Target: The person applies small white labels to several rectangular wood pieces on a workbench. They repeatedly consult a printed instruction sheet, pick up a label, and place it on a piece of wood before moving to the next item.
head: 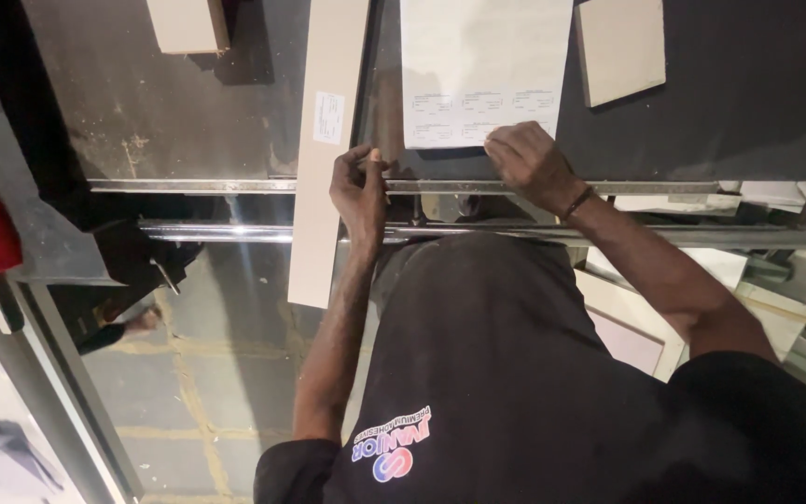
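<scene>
Left hand point(359, 191) pinched a small tool, fingers narrow, beside the label sheet point(483, 70); right hand point(531, 161) curled, peeling at its lower edge; most labels remained.

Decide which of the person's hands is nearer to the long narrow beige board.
Left. The left hand lies right beside the board's right edge, by the metal rail. The right hand is farther right, resting on the white sheet.
</scene>
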{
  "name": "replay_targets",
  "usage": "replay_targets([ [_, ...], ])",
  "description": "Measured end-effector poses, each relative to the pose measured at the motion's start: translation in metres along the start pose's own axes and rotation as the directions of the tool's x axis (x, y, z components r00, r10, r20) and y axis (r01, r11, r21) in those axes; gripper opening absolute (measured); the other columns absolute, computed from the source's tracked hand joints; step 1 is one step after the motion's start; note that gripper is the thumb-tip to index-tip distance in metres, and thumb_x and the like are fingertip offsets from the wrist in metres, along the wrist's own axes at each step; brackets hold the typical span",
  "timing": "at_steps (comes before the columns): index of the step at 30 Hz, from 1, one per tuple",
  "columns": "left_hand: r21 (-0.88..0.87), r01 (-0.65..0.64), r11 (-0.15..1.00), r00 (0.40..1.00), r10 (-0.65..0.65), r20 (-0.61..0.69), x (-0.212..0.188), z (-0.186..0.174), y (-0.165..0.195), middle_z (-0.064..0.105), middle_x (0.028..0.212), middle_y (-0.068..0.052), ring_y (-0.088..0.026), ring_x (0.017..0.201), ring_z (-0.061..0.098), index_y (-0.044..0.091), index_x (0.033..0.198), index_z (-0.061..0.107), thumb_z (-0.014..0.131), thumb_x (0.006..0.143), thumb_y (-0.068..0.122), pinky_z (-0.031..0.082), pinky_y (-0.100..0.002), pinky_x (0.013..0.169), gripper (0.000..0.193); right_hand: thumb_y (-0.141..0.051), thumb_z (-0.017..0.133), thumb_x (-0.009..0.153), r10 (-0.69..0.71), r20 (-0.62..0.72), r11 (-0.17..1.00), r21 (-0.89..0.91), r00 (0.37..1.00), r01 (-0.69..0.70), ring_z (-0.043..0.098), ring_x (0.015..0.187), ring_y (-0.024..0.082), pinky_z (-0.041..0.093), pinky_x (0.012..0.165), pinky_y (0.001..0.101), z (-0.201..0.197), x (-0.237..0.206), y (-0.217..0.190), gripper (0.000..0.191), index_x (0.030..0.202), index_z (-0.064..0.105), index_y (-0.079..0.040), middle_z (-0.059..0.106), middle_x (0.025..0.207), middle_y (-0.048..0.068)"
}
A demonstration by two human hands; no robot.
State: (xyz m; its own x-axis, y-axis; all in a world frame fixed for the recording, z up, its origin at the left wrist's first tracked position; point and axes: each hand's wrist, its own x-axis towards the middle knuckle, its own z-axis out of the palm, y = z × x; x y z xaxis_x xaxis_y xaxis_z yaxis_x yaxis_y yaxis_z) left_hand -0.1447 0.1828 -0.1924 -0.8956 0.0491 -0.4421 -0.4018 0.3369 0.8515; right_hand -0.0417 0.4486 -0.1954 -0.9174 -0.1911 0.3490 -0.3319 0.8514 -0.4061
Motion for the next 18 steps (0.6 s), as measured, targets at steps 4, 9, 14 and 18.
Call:
replay_targets([
  [4, -0.041, -0.024, 0.999, 1.0, 0.023, -0.006, 0.001, 0.001, 0.001, 0.077, 0.086, -0.012, -0.012, 0.063, 0.062, -0.003, 0.122, 0.064, 0.07, 0.098, 0.024, 0.049, -0.027, 0.052, 0.036, 0.004, 0.078, 0.088, 0.015, 0.006, 0.998, 0.054, 1.0, -0.015, 0.069, 0.096, 0.027, 0.055, 0.087, 0.0397, -0.003, 0.005, 0.002, 0.017, 0.101, 0.068, 0.002, 0.069, 0.106, 0.013],
  [9, -0.042, -0.086, 0.995, 0.996, 0.086, 0.0, 0.013, 0.008, 0.006, 0.074, 0.085, -0.009, -0.011, 0.067, 0.066, -0.003, 0.118, 0.067, 0.071, 0.098, 0.023, 0.052, -0.026, 0.055, 0.033, 0.002, 0.078, 0.086, 0.174, 0.062, 0.969, 0.164, 0.983, -0.182, 0.069, 0.096, 0.026, 0.053, 0.087, 0.0404, -0.012, 0.012, -0.003, 0.012, 0.092, 0.07, -0.003, 0.072, 0.102, 0.008],
  [14, -0.085, -0.002, 0.996, 0.997, 0.009, 0.083, 0.035, 0.024, 0.016, 0.071, 0.082, -0.007, -0.011, 0.061, 0.063, -0.003, 0.116, 0.067, 0.075, 0.094, 0.021, 0.048, -0.025, 0.049, 0.033, -0.001, 0.081, 0.086, 0.301, 0.139, 0.908, 0.26, 0.944, -0.328, 0.07, 0.095, 0.024, 0.05, 0.085, 0.0411, -0.023, 0.018, -0.002, 0.011, 0.087, 0.072, -0.007, 0.075, 0.099, 0.006],
  [18, -0.032, 0.005, 0.999, 0.997, -0.002, 0.076, 0.045, 0.028, 0.02, 0.073, 0.086, -0.009, -0.011, 0.063, 0.065, -0.003, 0.115, 0.068, 0.075, 0.093, 0.018, 0.052, -0.025, 0.05, 0.031, 0.002, 0.079, 0.09, 0.303, 0.095, 0.921, 0.225, 0.948, -0.317, 0.071, 0.098, 0.025, 0.053, 0.088, 0.041, -0.026, 0.016, 0.001, 0.012, 0.098, 0.075, -0.007, 0.076, 0.103, 0.007],
])
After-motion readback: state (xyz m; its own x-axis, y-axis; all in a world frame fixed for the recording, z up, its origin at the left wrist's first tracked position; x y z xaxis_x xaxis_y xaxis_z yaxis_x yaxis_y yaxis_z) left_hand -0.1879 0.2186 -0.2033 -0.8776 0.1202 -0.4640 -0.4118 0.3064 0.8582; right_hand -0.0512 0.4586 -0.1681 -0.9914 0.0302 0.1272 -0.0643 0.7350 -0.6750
